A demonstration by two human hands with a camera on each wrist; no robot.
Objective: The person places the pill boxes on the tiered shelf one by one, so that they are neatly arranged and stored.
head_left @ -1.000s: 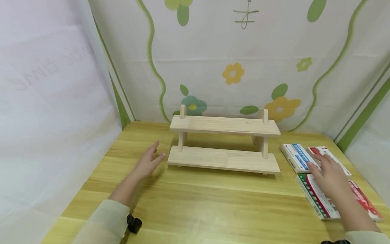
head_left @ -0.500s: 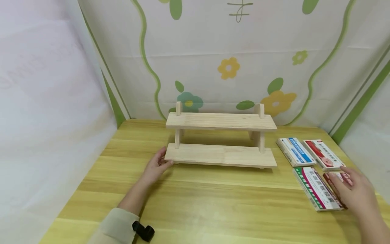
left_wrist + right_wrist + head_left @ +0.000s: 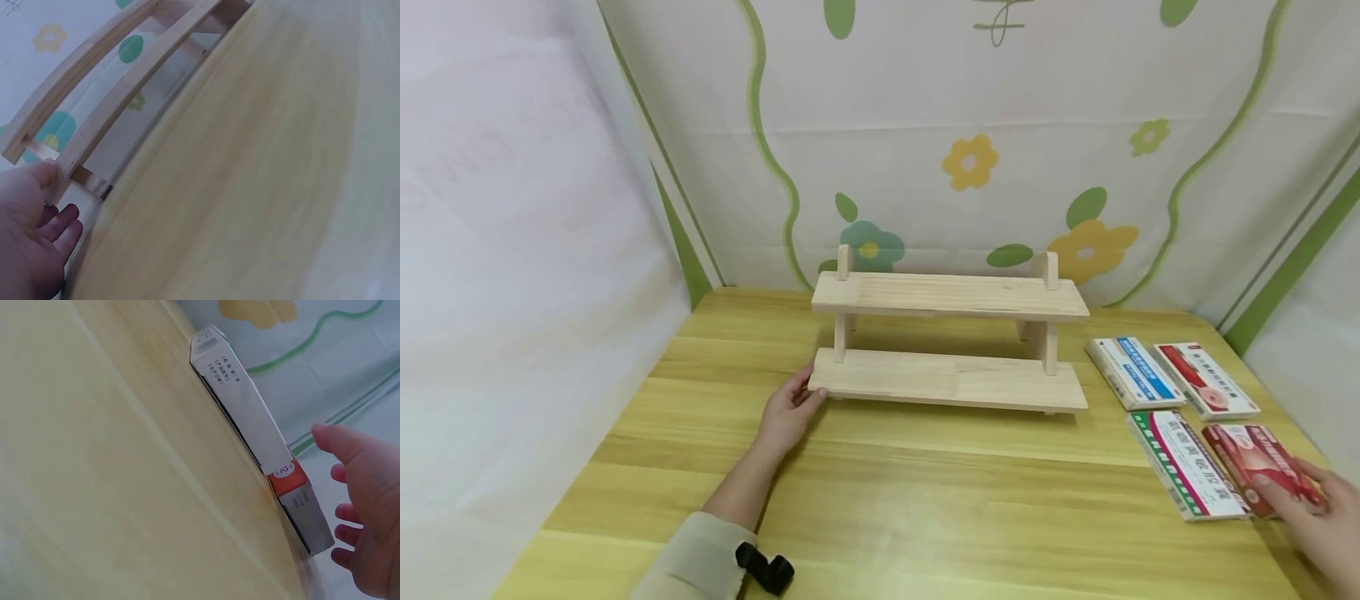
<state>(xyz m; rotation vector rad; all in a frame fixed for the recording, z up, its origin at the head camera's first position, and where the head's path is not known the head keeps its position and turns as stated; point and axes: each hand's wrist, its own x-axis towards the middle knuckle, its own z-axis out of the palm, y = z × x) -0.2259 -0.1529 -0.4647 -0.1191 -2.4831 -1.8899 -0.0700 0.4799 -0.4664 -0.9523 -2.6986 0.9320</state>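
Yellowish wood-grain table (image 3: 940, 508) under pale 2-tier wooden shelf (image 3: 951, 379); floral cloth (image 3: 910, 100) hangs behind shelf, white cloth (image 3: 512, 292) w/ faint lettering to its L. From remote I see L hand (image 3: 784, 417) pinching shelf's lower-tier L end. R hand (image 3: 1326, 508) well R of shelf, thumb & fingers spread at red box (image 3: 1251, 454); can't tell if touching. 3 other flat boxes (image 3: 1135, 372) also R of shelf.

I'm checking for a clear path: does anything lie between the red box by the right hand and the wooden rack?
Yes: the green-edged box lies flat beside the red box, on the side toward the wooden rack. It sits low, so lifting the red box over it would probably work.
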